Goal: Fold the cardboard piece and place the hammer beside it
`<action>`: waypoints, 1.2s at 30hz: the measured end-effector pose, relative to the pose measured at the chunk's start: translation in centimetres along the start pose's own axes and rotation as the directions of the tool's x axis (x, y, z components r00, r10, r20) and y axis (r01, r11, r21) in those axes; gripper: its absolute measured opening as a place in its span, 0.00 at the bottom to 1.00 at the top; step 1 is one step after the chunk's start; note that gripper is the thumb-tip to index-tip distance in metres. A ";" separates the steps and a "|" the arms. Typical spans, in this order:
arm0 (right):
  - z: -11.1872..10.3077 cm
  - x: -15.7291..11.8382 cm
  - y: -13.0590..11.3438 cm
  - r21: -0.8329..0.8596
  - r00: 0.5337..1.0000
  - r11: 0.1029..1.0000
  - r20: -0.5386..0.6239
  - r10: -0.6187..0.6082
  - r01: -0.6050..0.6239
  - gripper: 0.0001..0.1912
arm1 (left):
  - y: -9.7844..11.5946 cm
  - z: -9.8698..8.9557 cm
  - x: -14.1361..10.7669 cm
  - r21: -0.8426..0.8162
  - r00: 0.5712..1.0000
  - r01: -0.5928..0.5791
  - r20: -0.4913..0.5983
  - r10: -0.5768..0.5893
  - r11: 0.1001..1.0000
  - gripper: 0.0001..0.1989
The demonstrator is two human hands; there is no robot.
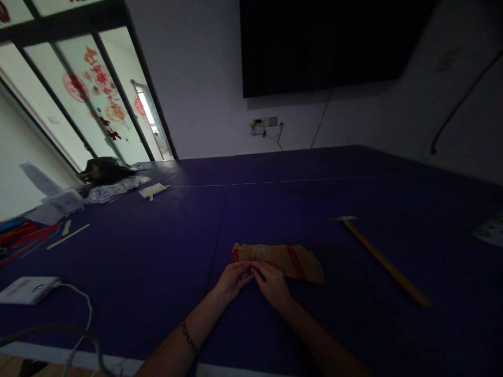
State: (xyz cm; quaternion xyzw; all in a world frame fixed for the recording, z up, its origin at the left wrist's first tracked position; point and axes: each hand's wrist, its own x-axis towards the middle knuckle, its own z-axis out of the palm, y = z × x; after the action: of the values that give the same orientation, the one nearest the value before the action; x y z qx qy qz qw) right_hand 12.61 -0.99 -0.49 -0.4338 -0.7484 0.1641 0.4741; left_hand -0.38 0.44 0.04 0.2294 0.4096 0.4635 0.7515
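Observation:
My left hand (233, 279) and my right hand (271, 283) meet in front of me, their fingertips pinched together around a small shiny piece (247, 261). It looks metallic, but most of it is hidden by the fingers and its kind cannot be made out. Just beyond and partly under the hands lies a torn piece of brown cardboard (310, 264) with red printed stripes. A hammer (387, 263) with a wooden handle rests on the purple table to the right, apart from both hands.
On the left are a white box-shaped device (28, 290) with a white cable (89, 306), red and blue strips (37, 241), and a clear plastic container (65, 200). A dark bag (104, 170) sits at the far left. A black screen (330, 47) hangs on the wall above sockets.

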 end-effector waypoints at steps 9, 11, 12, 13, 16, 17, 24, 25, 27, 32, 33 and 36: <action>-0.3 0.1 -0.2 0.050 0.999 0.999 0.048 -0.004 0.002 0.10 | 0.2 0.0 -0.2 -0.046 0.999 0.028 0.035 -0.026 0.999 0.03; -0.3 0.1 -0.1 0.056 0.998 0.998 0.057 -0.012 0.009 0.10 | 0.2 0.0 -0.2 -0.057 0.999 0.028 0.040 -0.026 0.998 0.04; -0.3 0.1 -0.1 0.060 0.998 0.998 0.059 -0.017 0.013 0.10 | 0.2 0.0 -0.2 -0.063 0.999 0.028 0.043 -0.025 0.998 0.04; -0.3 0.1 -0.1 0.062 0.998 0.998 0.055 -0.018 0.014 0.10 | 0.2 0.0 -0.2 -0.069 0.999 0.029 0.048 -0.025 0.997 0.04; -0.3 0.3 0.0 0.032 1.000 0.999 -0.008 0.006 -0.006 0.11 | 0.2 0.2 -0.2 -0.090 0.998 0.041 0.052 -0.036 0.995 0.03; -0.3 0.4 0.1 0.013 0.999 1.000 -0.037 0.017 -0.016 0.12 | 0.2 0.2 -0.2 -0.098 0.998 0.047 0.046 -0.042 0.994 0.03; -0.1 0.6 0.6 0.041 0.996 0.995 0.027 0.085 -0.086 0.17 | 0.0 0.1 -0.2 -0.077 0.996 0.078 0.052 -0.074 0.994 0.04; 0.0 0.6 0.7 0.059 0.996 0.995 0.050 0.076 -0.079 0.17 | -0.1 0.0 -0.2 -0.068 0.995 0.077 0.064 -0.072 0.995 0.04; 0.2 0.5 0.8 0.078 0.996 0.995 0.075 0.053 -0.058 0.17 | -0.2 -0.1 -0.2 -0.047 0.993 0.080 0.087 -0.075 0.996 0.04; 0.3 0.4 0.8 0.078 0.997 0.997 0.076 0.011 -0.017 0.17 | -0.3 -0.1 -0.2 -0.015 0.989 0.090 0.120 -0.087 0.996 0.01; 0.3 0.4 0.8 0.074 0.997 0.997 0.073 0.008 -0.013 0.17 | -0.2 -0.1 -0.2 -0.010 0.989 0.091 0.122 -0.089 0.996 0.01; 0.1 0.5 0.7 0.067 0.997 0.998 0.080 0.001 -0.006 0.16 | -0.1 0.0 -0.3 -0.007 0.989 0.090 0.117 -0.088 0.996 0.01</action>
State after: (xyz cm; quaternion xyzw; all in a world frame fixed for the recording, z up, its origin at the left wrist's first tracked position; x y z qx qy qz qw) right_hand 12.77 -0.14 -0.72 -0.4119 -0.7602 0.2071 0.4577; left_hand -0.36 0.12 0.09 0.2330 0.3718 0.4179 0.7955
